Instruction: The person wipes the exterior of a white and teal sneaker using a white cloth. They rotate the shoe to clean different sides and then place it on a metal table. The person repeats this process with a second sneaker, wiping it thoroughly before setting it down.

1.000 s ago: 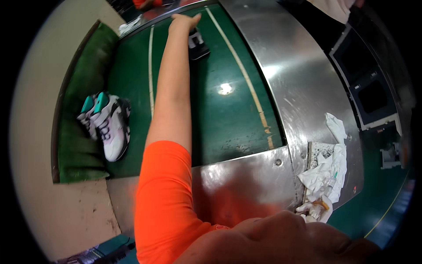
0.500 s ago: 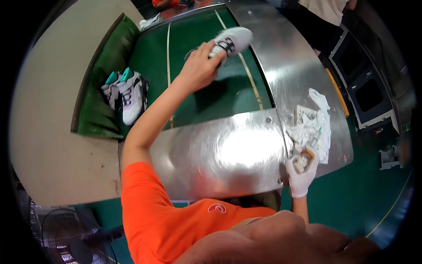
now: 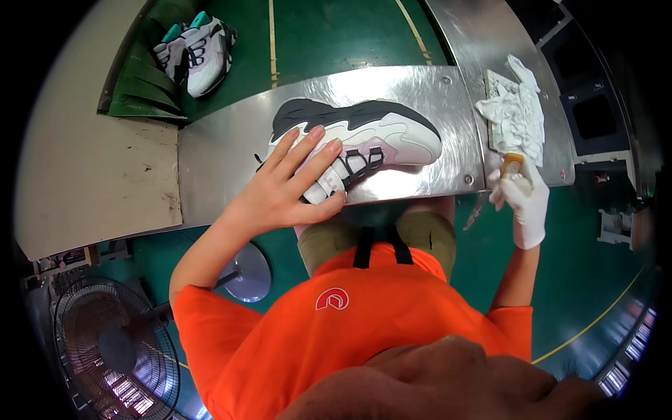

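A white sneaker (image 3: 378, 136) with a black sole and black laces lies on its side on the shiny metal worktable (image 3: 224, 150). My bare left hand (image 3: 290, 185) rests flat on its laced upper near the heel end, fingers spread. My right hand (image 3: 521, 199), in a white glove, is closed on a small tool with an orange-brown handle (image 3: 512, 162) at the table's right front corner. I wear an orange shirt.
A crumpled white cloth (image 3: 514, 108) lies on a tray at the table's right. A pair of white and teal sneakers (image 3: 192, 49) sits on the green conveyor belt at the far left. A floor fan (image 3: 115, 350) stands low on my left, beside a round stool base (image 3: 245, 273).
My left hand fetched the white sneaker from the belt far ahead and brought it down onto the metal table in front of me. The gloved right hand stayed at the table's right corner.
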A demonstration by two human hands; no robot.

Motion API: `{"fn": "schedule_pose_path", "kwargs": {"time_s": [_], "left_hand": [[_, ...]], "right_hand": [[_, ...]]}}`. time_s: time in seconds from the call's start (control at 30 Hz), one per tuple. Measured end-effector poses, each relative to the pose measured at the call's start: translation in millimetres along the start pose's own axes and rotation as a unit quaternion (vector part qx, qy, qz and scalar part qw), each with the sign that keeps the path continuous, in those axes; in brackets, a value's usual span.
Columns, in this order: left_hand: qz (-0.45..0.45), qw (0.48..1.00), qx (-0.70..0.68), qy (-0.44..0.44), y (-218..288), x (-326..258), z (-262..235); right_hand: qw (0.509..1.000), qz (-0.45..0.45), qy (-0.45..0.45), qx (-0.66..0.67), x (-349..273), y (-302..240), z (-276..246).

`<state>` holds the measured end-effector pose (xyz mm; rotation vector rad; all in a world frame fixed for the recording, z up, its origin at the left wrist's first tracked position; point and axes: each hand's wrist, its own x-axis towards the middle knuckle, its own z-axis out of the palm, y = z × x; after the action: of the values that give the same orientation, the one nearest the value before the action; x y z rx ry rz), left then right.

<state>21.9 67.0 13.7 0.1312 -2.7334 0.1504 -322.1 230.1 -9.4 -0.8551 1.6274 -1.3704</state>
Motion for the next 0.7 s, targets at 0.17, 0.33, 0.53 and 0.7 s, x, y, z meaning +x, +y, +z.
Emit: {"fn": "schedule_pose_path", "kwargs": {"time_s": [0.17, 0.33, 0.53, 0.7], "left_hand": [[0.007, 1.000, 0.005, 0.013, 6.4, -6.6, 7.5], [-0.006, 1.000, -0.009, 0.018, 7.1, -8.7, 9.8], [-0.013, 0.999, -0.025, 0.022, 4.8, -5.8, 12.4], [-0.020, 1.000, -0.008, -0.001, 3.7, -2.7, 9.3]], "right_hand": [[0.950, -0.079, -0.204, 0.221, -6.2, -25.3, 17.6], [0.933, -0.022, -0.264, 0.242, 12.7, -33.9, 38.7], [0.938, 0.021, -0.286, 0.195, 28.9, -46.2, 45.3], [0.942, 0.056, -0.284, 0.171, 35.5, -50.8, 36.9]]}}
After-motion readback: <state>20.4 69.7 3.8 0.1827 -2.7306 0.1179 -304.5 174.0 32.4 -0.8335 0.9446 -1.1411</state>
